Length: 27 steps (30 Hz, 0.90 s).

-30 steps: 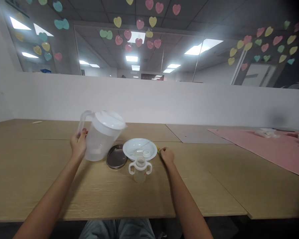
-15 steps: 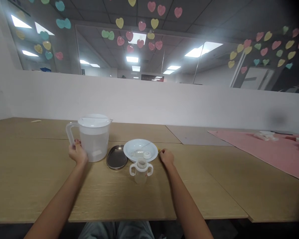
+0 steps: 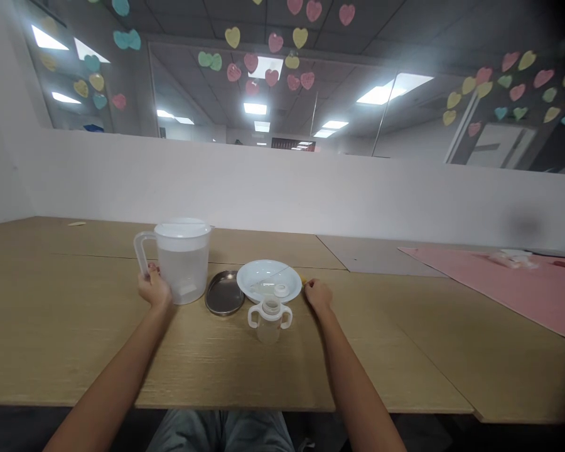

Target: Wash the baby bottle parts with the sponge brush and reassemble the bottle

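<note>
A clear plastic pitcher [image 3: 183,260] with a white lid stands upright on the wooden table [image 3: 75,326], holding some water. My left hand [image 3: 154,289] is curled at the bottom of its handle. A small two-handled baby bottle [image 3: 269,319] without a cap stands in front of a white bowl [image 3: 269,280] that holds a small white ring and a thin stick. My right hand [image 3: 317,294] rests closed on the table just right of the bowl, touching something small and yellow. A steel oval dish [image 3: 224,301] lies between pitcher and bowl.
A white partition wall [image 3: 311,194] runs along the table's far edge. A pink mat [image 3: 508,282] with small white items lies at the far right, beside a grey mat [image 3: 376,254]. The table's front edge is close to my lap.
The pitcher was tilted toward the bowl a second ago; it now stands upright on the table, my left hand still at its handle. My right hand has stayed put.
</note>
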Each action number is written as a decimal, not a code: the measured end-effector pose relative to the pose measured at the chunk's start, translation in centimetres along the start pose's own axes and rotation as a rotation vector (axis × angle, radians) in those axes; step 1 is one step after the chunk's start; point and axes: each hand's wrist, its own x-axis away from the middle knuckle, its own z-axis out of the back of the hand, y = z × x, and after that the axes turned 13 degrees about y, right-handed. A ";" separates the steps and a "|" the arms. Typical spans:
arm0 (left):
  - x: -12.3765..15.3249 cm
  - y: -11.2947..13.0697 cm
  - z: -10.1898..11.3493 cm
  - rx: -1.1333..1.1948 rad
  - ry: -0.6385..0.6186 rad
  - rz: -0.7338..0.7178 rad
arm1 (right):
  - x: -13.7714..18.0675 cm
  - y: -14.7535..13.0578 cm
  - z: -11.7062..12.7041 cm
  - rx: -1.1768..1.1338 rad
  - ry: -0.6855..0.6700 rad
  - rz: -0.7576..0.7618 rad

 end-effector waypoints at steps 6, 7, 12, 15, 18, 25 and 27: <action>0.1 -0.1 0.0 -0.005 -0.029 0.001 | 0.0 -0.1 0.0 0.009 0.004 0.001; 0.2 -0.2 0.1 -0.004 -0.033 0.007 | 0.0 -0.1 0.0 0.012 0.005 0.001; 0.3 -0.5 0.2 0.006 -0.039 0.045 | 0.0 -0.3 0.0 0.027 0.005 -0.002; 0.3 -0.6 0.3 0.016 -0.050 0.061 | 0.0 -0.3 0.1 0.030 0.003 0.001; 0.3 -0.5 0.3 0.030 -0.068 0.077 | 0.0 -0.3 0.1 0.034 -0.001 0.010; 0.5 -0.1 0.6 0.068 -0.116 0.125 | 0.1 -0.4 0.2 0.037 0.001 0.018; 0.7 0.0 0.6 0.072 -0.127 0.137 | 0.1 -0.5 0.2 0.035 -0.001 0.014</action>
